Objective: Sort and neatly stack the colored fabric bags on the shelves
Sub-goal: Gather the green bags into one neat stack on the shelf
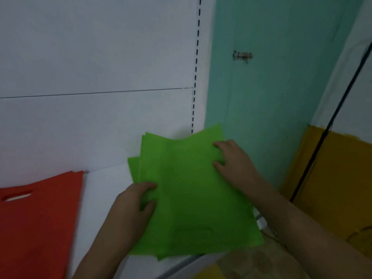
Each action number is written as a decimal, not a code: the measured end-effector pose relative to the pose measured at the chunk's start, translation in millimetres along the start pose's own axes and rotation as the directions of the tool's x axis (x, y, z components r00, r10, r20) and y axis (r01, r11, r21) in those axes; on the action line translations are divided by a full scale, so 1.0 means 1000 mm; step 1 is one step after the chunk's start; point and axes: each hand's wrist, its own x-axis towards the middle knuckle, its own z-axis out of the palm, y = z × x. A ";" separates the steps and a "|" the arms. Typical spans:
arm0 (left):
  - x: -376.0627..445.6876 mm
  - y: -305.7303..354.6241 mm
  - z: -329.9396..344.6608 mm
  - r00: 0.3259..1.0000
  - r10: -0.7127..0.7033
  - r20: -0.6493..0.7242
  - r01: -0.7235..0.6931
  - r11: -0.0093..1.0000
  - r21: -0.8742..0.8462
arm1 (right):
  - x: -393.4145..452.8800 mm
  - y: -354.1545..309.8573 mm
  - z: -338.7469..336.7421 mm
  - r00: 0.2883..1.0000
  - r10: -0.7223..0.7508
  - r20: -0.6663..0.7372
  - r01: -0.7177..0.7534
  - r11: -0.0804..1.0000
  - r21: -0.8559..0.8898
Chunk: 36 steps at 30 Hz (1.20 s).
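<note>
no legible text, labels or numbers

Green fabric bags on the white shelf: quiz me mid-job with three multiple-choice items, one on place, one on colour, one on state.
1. Where does the red fabric bag with the cut-out handle lie relative to the stack of green fabric bags?
A. left of it
B. on top of it
C. right of it

2. What colour is the wall panel behind the right hand?
A. pink
B. teal
C. black

3. How does the green stack lie on the white shelf?
A. squared up, edges flush
B. rolled into a tube
C. fanned, edges staggered

Answers:
1 A, the red bag lies at the left edge with bare shelf between.
2 B, teal surface right of the white backboard.
3 C, several offset edges show at the far left corner, while the left hand grips the stack's left edge and the right hand rests on top.
</note>
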 end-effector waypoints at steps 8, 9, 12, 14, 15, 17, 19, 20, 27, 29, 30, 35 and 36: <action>0.026 0.010 0.028 0.962 -0.266 0.060 0.226 0.901 0.371 | 0.065 0.019 0.059 0.962 -0.168 0.216 0.183 0.982 -0.050; 0.027 0.011 0.033 0.956 -0.288 0.057 0.244 0.888 0.390 | 0.067 0.023 0.065 0.959 -0.175 0.224 0.192 0.980 -0.056; 0.027 0.014 0.047 0.954 -0.299 -0.003 0.266 0.842 0.469 | 0.071 0.034 0.078 0.960 -0.167 0.226 0.182 0.982 -0.048; 0.026 0.018 0.055 0.950 -0.310 -0.028 0.277 0.803 0.527 | 0.073 0.038 0.084 0.963 -0.163 0.216 0.179 0.982 -0.058; 0.024 0.019 0.059 0.949 -0.312 -0.043 0.282 0.782 0.556 | 0.074 0.040 0.086 0.962 -0.168 0.214 0.187 0.979 -0.075; 0.023 0.024 0.063 0.950 -0.300 -0.085 0.291 0.753 0.590 | 0.076 0.045 0.089 0.957 -0.182 0.227 0.207 0.974 -0.093; 0.021 0.026 0.063 0.934 -0.338 -0.113 0.336 0.728 0.598 | 0.077 0.051 0.088 0.943 -0.185 0.278 0.219 0.971 -0.096; 0.019 0.026 0.062 0.925 -0.361 -0.120 0.360 0.728 0.583 | 0.078 0.053 0.084 0.937 -0.183 0.297 0.220 0.971 -0.095; -0.019 0.024 0.021 0.927 -0.215 -0.308 0.314 0.893 0.323 | 0.047 0.012 0.040 0.927 -0.327 0.184 0.337 0.941 -0.026; -0.044 0.023 0.000 0.907 -0.161 -0.388 0.299 0.896 0.327 | 0.028 -0.025 0.029 0.899 -0.402 0.172 0.413 0.910 -0.031; -0.059 0.020 -0.013 0.898 -0.152 -0.413 0.303 0.894 0.329 | 0.017 -0.048 0.026 0.883 -0.436 0.176 0.446 0.895 -0.024; -0.161 -0.017 -0.084 0.812 -0.207 -0.546 0.424 0.851 0.309 | -0.047 -0.167 0.023 0.779 -0.612 0.134 0.610 0.790 0.061; -0.190 -0.027 -0.101 0.784 -0.225 -0.578 0.463 0.833 0.303 | -0.062 -0.195 0.026 0.755 -0.644 0.124 0.639 0.765 0.077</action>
